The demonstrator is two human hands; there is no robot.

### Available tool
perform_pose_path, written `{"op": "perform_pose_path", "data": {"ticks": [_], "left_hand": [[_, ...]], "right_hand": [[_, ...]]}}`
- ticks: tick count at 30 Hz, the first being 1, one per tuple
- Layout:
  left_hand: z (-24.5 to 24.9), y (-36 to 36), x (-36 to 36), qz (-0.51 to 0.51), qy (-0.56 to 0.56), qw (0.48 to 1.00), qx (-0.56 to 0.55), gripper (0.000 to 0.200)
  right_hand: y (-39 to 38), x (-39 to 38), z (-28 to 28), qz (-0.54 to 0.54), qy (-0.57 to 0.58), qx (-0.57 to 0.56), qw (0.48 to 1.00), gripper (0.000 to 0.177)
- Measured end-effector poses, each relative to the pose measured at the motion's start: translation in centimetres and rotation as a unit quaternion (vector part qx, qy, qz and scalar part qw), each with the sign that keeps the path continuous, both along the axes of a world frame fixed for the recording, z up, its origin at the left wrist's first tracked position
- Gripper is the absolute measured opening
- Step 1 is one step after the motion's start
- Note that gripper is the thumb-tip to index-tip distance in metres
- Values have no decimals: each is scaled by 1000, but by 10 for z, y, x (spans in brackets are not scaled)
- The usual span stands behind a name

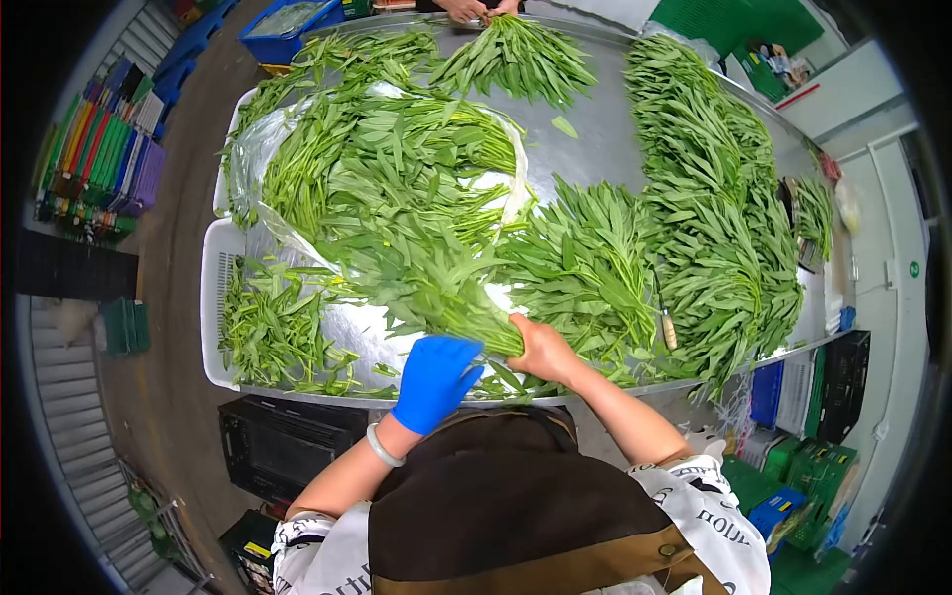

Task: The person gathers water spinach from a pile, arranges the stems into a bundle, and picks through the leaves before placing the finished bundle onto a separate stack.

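Head view. Your right hand (pixel 540 352) is closed around the stem ends of a leafy bunch (pixel 446 297); your blue-gloved left hand (pixel 436 382) is loosely open, thumb apart from the fingers. Contact between glove and stems: cannot tell.

Risks (judgement). One hand carries the hold, so a slackened right grip could let outer stems slide out and fan apart. Squeezing too hard could bruise or snap them. The leaf tips overlap the large heap (pixel 387 169); a sideways pull could snag and drag loose stems along, or catch the clear plastic (pixel 260 159) at its edge. A wooden-handled tool (pixel 668 330) lies among leaves to the right of your right hand; a wide sweep that way could knock it. Its working end is not clear.

Positions. The bunch lies ahead of your left hand and extends forward and left from your right fist, over the near side of the metal table (pixel 605 149). A broad leafy pile (pixel 585 258) sits just beyond and right of your right hand. Another person's hands (pixel 476 10) are well apart, at the far edge.
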State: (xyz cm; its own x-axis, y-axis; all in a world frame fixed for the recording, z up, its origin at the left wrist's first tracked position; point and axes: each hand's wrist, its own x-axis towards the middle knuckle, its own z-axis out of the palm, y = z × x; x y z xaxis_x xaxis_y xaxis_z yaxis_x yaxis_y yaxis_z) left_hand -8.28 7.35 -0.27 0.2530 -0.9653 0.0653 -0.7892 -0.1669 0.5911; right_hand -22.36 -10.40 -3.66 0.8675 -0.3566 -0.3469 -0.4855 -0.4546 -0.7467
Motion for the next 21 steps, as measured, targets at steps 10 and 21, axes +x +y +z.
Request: {"op": "perform_pose_path", "data": {"ticks": [10,21], "left_hand": [[-21,-38,-13,-124,-229,963,-68,58],[-70,3,-32,190,834,518,-23,36]], "right_hand": [[49,-29,-53,-114,-95,89,985,66],[56,-27,-13,-53,-90,169,980,69]]}}
